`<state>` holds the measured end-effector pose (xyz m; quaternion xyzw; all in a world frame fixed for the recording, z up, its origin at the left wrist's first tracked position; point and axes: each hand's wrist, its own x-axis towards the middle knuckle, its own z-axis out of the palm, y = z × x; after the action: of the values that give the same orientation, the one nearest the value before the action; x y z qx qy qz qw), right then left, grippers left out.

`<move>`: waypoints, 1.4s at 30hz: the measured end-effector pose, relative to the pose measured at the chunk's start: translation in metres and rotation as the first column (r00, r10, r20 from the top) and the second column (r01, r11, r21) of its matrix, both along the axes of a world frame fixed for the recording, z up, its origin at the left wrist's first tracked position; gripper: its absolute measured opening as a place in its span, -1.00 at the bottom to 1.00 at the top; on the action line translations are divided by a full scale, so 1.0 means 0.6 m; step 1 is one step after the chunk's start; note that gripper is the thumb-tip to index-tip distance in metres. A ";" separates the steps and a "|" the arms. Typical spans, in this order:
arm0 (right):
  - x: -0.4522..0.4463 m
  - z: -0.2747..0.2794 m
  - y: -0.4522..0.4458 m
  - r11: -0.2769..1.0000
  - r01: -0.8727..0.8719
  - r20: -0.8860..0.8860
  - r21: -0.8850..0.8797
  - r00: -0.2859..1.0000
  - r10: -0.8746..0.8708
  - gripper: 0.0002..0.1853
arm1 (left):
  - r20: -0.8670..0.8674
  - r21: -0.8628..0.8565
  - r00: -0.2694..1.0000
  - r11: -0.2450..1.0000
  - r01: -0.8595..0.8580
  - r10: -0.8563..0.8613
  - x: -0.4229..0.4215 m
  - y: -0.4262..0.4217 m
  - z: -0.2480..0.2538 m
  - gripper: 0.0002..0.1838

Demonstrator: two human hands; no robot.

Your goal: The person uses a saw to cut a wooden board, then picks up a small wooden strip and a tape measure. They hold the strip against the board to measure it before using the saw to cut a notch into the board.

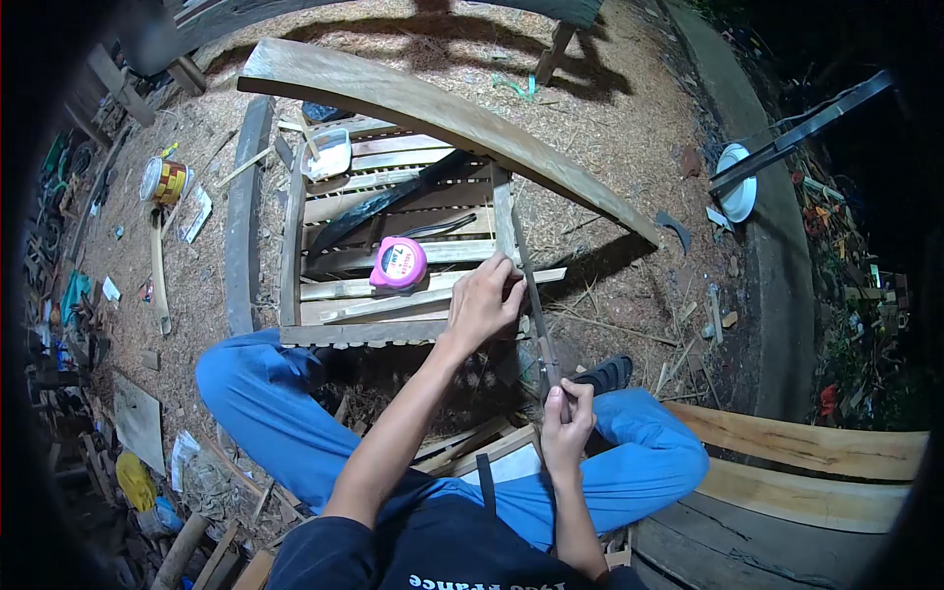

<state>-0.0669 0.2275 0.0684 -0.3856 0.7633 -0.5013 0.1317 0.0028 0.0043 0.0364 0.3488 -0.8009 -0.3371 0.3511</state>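
Observation:
My left hand [484, 303] is closed over a thin wooden strip [393, 305] that lies on a low slatted wooden stand [359, 334]. The strip's far end pokes out to the right, past the stand's edge. In my closed right hand [567, 430] is the handle end of a long, narrow dark blade [537, 315]. The blade points away from me along the stand's right side, beside my left fingers; its exact kind is hard to make out. A pink tape measure [398, 264] rests on the slats, left of my left hand.
A long curved plank [442, 110] lies across the stand's far side. A white tub [327, 155] and a dark flat bar [383, 202] sit on the slats. Planks [806, 442] are at right. A paint can [165, 181] stands left, and a white bowl [736, 187] far right.

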 end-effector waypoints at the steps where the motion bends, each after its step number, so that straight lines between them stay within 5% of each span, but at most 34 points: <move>1: 0.004 0.001 0.002 1.000 0.002 -0.029 -0.001 1.000 -0.002 -0.83 | -0.001 0.004 1.000 1.000 0.006 -0.006 0.000 0.000 -0.002 -0.81; 5: 0.008 0.016 -0.052 0.998 0.055 0.181 0.012 0.982 -0.056 -0.83 | 0.005 -0.044 1.000 0.999 -0.008 0.008 0.002 -0.004 0.001 -0.79; 7: 0.003 0.029 -0.052 0.994 0.012 0.149 0.111 0.988 -0.029 -0.77 | -0.005 -0.030 1.000 1.000 0.007 -0.007 0.004 -0.001 -0.001 -0.80; 9: -0.009 0.009 -0.046 0.995 -0.085 -0.283 -0.055 0.957 0.066 -0.65 | -0.017 -0.028 1.000 1.000 0.011 -0.011 0.002 0.000 -0.003 -0.81; 10: -0.002 0.017 -0.015 0.994 -0.047 -0.037 0.094 0.998 0.051 -0.58 | -0.013 -0.019 1.000 1.000 0.016 -0.016 0.002 0.001 -0.003 -0.82; 14: 0.015 0.013 -0.002 0.979 -0.030 -0.009 0.201 0.999 0.032 -0.63 | 0.004 -0.019 1.000 1.000 0.016 -0.016 0.002 -0.002 0.000 -0.80; 17: 0.016 0.026 -0.068 0.998 -0.029 0.005 0.063 1.000 0.029 -0.62 | -0.015 -0.015 1.000 1.000 0.017 -0.017 0.003 -0.002 0.001 -0.80; 33: 0.018 0.028 0.012 0.998 -0.033 0.043 0.054 0.999 0.031 -0.64 | -0.040 0.023 0.999 1.000 -0.013 0.014 -0.002 -0.003 0.004 -0.81; 36: 0.026 0.015 0.029 0.989 0.030 0.192 0.146 0.980 -0.058 -0.63 | -0.008 0.012 1.000 1.000 -0.002 0.002 0.001 0.007 0.001 -0.82; 42: 0.011 0.031 -0.047 0.996 -0.027 0.089 0.086 0.996 0.019 -0.65 | 0.004 0.022 1.000 1.000 -0.009 0.008 -0.001 0.002 -0.001 -0.83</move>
<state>-0.0605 0.1994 0.0873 -0.3658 0.7733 -0.4826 0.1879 0.0022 0.0056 0.0359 0.3566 -0.7963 -0.3436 0.3473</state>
